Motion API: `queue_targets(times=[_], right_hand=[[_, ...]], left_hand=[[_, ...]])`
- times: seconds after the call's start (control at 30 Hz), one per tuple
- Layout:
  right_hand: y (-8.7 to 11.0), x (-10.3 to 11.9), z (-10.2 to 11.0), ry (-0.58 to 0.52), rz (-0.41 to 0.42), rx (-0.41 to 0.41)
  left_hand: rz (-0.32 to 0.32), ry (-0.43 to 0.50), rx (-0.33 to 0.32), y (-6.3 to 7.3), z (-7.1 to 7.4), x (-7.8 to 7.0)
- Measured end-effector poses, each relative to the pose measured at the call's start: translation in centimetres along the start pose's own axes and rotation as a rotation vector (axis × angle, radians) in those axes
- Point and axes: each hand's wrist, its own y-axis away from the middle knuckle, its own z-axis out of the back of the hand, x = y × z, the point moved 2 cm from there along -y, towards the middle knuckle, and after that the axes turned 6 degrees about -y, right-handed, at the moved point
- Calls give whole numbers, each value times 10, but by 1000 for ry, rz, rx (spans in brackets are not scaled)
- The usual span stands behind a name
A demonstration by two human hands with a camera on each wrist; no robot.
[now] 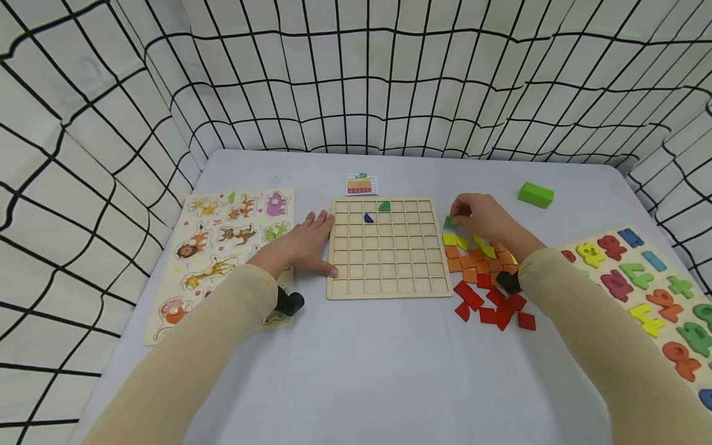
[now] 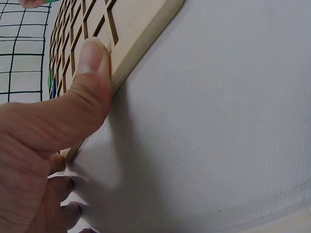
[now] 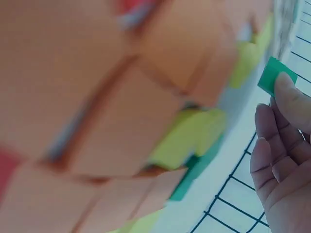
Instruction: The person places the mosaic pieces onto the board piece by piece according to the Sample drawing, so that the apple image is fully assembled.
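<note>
A wooden grid board [image 1: 390, 250] lies mid-table, with a green quarter-round tile [image 1: 384, 206] in its top row and a small blue piece [image 1: 368, 218] one row lower. My left hand [image 1: 305, 246] rests along the board's left edge, fingers spread; in the left wrist view its thumb [image 2: 92, 63] lies on the rim. To the right of the board, my right hand [image 1: 481, 216] pinches a green tile [image 3: 273, 76] between thumb and fingers, beyond the loose pieces. Beneath that hand lie yellow tiles [image 1: 449, 240] and orange tiles [image 1: 470, 275].
Red tiles [image 1: 469, 295] are scattered nearest me. A small pattern card [image 1: 361, 183] lies behind the board. An animal puzzle [image 1: 222, 235] is at left, a number puzzle [image 1: 639, 278] at right. A green block [image 1: 536, 194] sits back right; black netting [image 1: 367, 80] surrounds the table.
</note>
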Motion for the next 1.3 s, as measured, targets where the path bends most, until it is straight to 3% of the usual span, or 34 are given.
queue_targets(times=[0.13, 0.53, 0.87, 1.3], right_hand=[[-12, 13, -5, -51, 46, -54], [-56, 61, -31, -82, 51, -8], [-66, 63, -38, -63, 35, 8], [-71, 70, -42, 56, 52, -8]], left_hand=[[7, -13, 11, -2, 0, 0], [9, -4, 25, -2, -5, -4], [1, -33, 7, -3, -3, -3], [19, -7, 13, -1, -2, 0]])
